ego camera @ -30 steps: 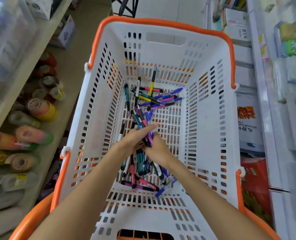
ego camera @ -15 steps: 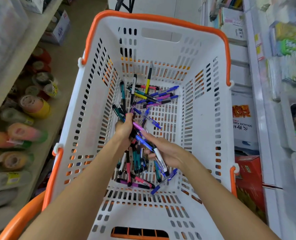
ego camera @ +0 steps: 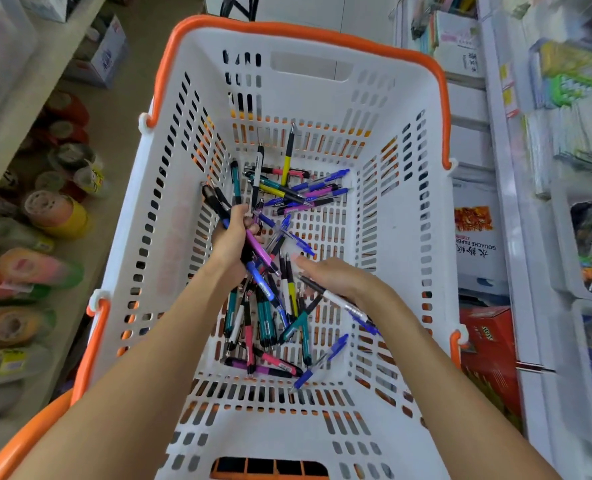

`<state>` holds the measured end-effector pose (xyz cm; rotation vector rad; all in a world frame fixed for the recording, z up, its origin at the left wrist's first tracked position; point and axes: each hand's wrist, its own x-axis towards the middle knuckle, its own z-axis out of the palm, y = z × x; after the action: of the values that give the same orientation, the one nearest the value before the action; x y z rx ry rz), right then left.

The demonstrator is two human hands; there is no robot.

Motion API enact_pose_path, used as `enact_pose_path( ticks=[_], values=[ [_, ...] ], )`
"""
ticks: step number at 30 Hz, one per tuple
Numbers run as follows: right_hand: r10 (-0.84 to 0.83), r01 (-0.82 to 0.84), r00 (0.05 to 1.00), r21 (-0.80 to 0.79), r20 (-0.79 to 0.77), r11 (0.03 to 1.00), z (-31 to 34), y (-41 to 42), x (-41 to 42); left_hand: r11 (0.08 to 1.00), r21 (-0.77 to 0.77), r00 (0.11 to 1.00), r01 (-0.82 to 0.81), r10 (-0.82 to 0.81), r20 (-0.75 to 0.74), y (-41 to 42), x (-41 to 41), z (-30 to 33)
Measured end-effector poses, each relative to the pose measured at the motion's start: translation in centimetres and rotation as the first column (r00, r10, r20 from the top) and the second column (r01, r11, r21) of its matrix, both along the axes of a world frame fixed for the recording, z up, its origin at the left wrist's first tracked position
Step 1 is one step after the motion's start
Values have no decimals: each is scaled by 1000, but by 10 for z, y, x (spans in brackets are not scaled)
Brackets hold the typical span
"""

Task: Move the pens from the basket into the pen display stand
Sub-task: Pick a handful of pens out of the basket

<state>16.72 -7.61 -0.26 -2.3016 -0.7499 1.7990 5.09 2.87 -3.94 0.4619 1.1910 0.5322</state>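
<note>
I see my left hand [ego camera: 233, 242] curled tight round a bundle of pens [ego camera: 253, 251], their ends fanning out above and below the fist, down inside the white basket [ego camera: 395, 216]. My right hand [ego camera: 336, 277] sits just to the right of that fist, fingers curled round a black-and-white pen [ego camera: 336, 299] lying under the palm. More loose pens [ego camera: 270, 327] lie on the basket floor beneath both hands, and another heap [ego camera: 294, 188] rests beyond the left fist.
</note>
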Motion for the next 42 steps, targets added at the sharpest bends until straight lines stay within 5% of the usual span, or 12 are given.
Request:
enact_pose_path(
  ticks=[2, 5, 10, 17, 24, 30, 32, 35, 39, 42],
  values=[
    [-257, 262, 963, 61, -82, 963, -4, 1, 3, 999, -38, 998, -20, 22, 62, 0, 0, -1],
    [-543, 598, 774, 95, -324, 796, -10, 2, 3, 995, -98, 980, 4, 16, 198, -4, -1, 1],
    [-583, 654, 750, 216, -314, 725, -18, 6, 0, 889, -49, 889, 455, -451, 75, -15, -9, 0],
    [-632, 675, 716, 527, -298, 517, -19, 13, -4, 784, -118, 793, 609, -603, 87, -28, -18, 5],
    [-728, 768, 622, 406, -289, 495, -29, 26, -12, 689, -37, 685, 723, -723, -90, -32, -14, 1],
    [-836, 952, 295, 69, -463, 298, -35, 33, -12, 546, -14, 536, 837, -826, -175, -26, -17, 9],
    [-834, 959, 259, 31, -487, 280, -37, 34, -13, 496, -22, 484, 868, -856, -179, -26, -17, 10],
    [-782, 888, 450, 128, -430, 441, -28, 30, -15, 457, -21, 445, 889, -875, -191, -28, -16, 11],
    [-516, 529, 847, 304, -130, 792, -21, 20, 2, 481, 7, 476, 877, -866, -154, -22, -20, 3],
    [-314, 340, 940, 285, -133, 896, -12, 20, 19, 479, 10, 476, 878, -870, -127, -19, -27, 0]
  ],
)
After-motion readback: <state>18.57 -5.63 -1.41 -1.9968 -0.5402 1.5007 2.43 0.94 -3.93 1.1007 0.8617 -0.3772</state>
